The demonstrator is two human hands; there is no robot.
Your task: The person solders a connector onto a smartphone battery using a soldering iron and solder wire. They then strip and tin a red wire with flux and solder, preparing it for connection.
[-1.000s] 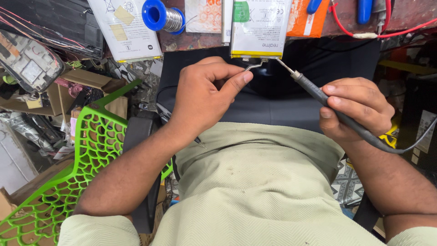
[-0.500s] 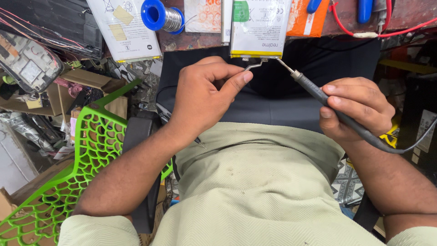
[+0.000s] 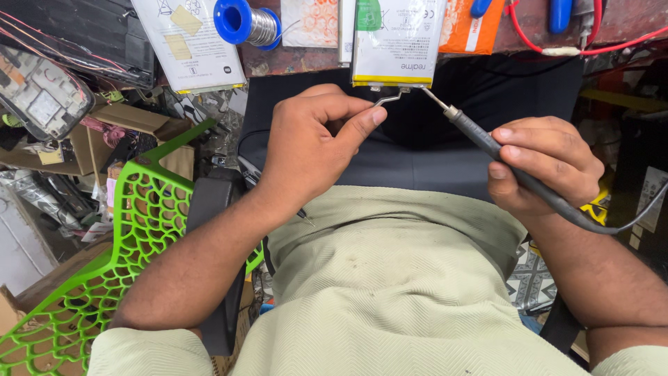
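Observation:
A flat white phone battery with a yellow strip along its lower edge lies at the near edge of a brown workbench. My left hand pinches a thin solder wire whose end reaches the battery's lower edge. My right hand grips a dark soldering iron like a pen. The iron's metal tip touches the battery's lower edge next to the wire. Its cable runs off to the right.
A second white battery and a blue spool of solder lie on the bench to the left. A green lattice plastic chair stands at my left. An opened phone body, cardboard and wires are piled at the far left. Red cable crosses the bench at the right.

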